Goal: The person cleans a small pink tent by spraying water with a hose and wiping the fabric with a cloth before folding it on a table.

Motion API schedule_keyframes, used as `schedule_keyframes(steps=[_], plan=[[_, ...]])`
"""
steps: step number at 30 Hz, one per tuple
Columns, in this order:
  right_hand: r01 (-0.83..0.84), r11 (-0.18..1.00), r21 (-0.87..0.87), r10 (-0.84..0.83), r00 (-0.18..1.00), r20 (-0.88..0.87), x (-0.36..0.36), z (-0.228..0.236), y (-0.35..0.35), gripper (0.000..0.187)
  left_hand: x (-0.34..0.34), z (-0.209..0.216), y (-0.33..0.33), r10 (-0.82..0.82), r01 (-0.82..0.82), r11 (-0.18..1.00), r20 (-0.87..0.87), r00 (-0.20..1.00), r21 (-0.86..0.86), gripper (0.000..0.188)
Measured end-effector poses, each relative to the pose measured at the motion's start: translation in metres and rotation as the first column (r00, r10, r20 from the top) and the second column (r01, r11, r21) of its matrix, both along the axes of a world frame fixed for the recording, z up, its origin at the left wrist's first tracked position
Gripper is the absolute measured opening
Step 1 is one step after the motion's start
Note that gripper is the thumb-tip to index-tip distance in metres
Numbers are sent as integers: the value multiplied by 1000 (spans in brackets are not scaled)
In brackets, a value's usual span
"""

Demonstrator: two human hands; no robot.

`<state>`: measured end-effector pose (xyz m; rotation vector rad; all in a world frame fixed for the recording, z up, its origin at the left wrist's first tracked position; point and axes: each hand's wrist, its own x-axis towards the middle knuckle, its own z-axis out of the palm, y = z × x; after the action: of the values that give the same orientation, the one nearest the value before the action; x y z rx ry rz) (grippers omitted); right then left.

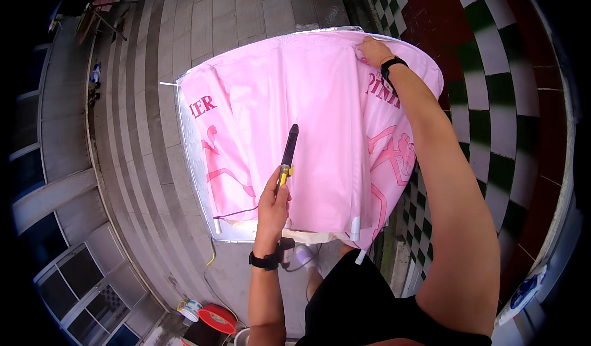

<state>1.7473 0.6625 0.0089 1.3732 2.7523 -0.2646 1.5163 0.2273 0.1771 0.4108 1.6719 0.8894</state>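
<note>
A: Two hands are seen at a pink cloth (308,112). How are they placed?

B: The left hand (273,206) is closed around the yellow grip of a black-barrelled tool (287,152), whose dark tip is pointed up and away over the middle of the cloth. The right hand (372,51) is laid at the far edge of the cloth, fingers curled onto the fabric; whether the fabric is pinched or only pressed cannot be told.

A: And the cloth itself?

B: It is draped over a silver-covered board (196,174), which is left bare along the left and near edges. Darker pink printing is carried on both sides of the cloth, and folds are gathered toward the right hand. The right part is hung over the board's edge beside a tiled wall (492,57) of red, green and white.

A: What is worn on the arms?

B: A black band (390,67) is worn on the right wrist, and a black strap with a small device (274,258) on the left.

A: Are containers seen?

B: A red-lidded tub (217,317) and a small white pot (190,310) are set on the paved floor (154,161) below, near the lower edge. Their contents are hidden by the lid or are too small to be made out.
</note>
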Motion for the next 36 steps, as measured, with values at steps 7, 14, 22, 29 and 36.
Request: schedule_keyframes(steps=[7,14,22,29,36], plan=[[-255,914,-314,285,957,52,11,17,-83,23,-5,-8,-11,-6,6,1000,24,1000,4,49],[158,980,122,-161,987,16,37,-24,8,22,14,-3,1,-52,51,999,56,997,12,49],[-137,982,-132,145,988,54,22,35,-118,18,8,-2,-25,-34,33,999,15,999,27,49],[399,893,207,-376,916,-141,95,72,-50,24,17,15,-26,-43,43,999,14,999,-2,47],[680,729,-78,-684,718,-128,140,38,-168,39,29,10,-32,-44,41,998,70,997,38,47]])
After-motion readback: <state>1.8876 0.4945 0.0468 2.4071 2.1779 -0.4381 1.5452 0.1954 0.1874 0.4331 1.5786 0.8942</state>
